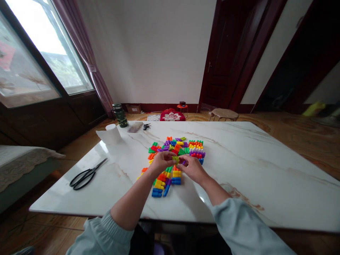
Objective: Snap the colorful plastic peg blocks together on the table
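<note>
Over a heap of colourful plastic building pieces (161, 179), both hands meet at a yellow-green building piece (175, 159). My left hand (162, 162) pinches it from the left side. From the right, the fingers of my right hand (193, 167) are closed at its other side. A small purple piece (183, 162) shows by the right fingertips; whether it is held or lies beneath cannot be made out. Below the hands stands a joined stack of yellow and blue pieces (176, 180). Rows of bullet-shaped pieces (196, 149) in several colours lie beyond my right hand.
Black scissors (84, 178) lie on the marble-patterned table (255, 170) at the left. A paper roll (112, 134), a camouflage flask (120, 116), a blurred-out item (135, 127) and keys (146, 126) are near the far left edge. A stool (224, 114) stands behind the table.
</note>
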`<state>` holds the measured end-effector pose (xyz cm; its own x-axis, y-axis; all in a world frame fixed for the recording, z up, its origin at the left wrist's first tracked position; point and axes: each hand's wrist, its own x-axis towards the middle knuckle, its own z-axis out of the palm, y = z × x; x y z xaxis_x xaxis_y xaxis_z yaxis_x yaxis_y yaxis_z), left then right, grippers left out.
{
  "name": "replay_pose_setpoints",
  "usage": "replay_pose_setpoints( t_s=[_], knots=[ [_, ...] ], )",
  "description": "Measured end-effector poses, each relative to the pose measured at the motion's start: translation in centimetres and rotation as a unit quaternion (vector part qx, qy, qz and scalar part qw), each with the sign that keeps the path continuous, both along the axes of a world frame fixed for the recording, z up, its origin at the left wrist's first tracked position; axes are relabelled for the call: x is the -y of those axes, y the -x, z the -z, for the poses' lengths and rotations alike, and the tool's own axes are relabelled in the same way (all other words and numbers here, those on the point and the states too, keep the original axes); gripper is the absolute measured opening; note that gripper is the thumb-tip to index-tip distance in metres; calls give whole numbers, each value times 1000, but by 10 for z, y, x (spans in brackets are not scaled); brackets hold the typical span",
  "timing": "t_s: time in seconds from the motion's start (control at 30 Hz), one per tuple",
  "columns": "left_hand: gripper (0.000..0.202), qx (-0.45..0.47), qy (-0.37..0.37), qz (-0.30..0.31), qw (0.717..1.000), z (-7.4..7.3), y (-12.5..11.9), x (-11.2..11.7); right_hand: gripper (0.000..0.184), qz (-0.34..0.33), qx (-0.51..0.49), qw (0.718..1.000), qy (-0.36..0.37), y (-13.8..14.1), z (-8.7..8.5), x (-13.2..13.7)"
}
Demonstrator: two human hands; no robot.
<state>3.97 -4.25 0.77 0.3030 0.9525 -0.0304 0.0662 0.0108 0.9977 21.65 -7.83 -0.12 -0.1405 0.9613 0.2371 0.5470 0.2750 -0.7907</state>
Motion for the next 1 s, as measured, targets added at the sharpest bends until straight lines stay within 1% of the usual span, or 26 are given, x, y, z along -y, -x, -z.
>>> replay_pose_setpoints(
  t_s=[0.07,0.13,0.23,0.3,0.4,0.5,0.67,0.83,0.9,1.0],
  knots=[
    [43,16,18,8,1000,-1,-1,1,28,-13,3,1000,-2,3,-2,1],
    [47,30,48,10,998,-4,-3,3,37,-7,18,1000,-13,3,-3,2],
    [53,48,80,3,996,-9,-6,6,49,7,42,998,-52,3,-5,5],
    [56,55,88,1,995,-12,-6,7,50,9,48,995,-86,3,-7,6],
    [57,52,84,8,995,-13,-6,8,45,-4,48,991,-126,4,-9,7],
    [55,28,73,23,997,-13,-3,8,39,-12,47,990,-134,4,-8,7],
    [52,-24,69,33,997,-12,-2,7,24,-4,60,987,-146,-1,-2,3],
    [45,-52,74,40,995,-12,-1,7,12,0,28,985,-172,-3,1,-1],
    [40,-66,70,36,995,-11,-1,7,8,17,28,985,-170,-4,1,-2],
    [34,-72,68,29,995,-8,1,6,7,73,66,984,-152,-8,-2,-3]
  ],
)
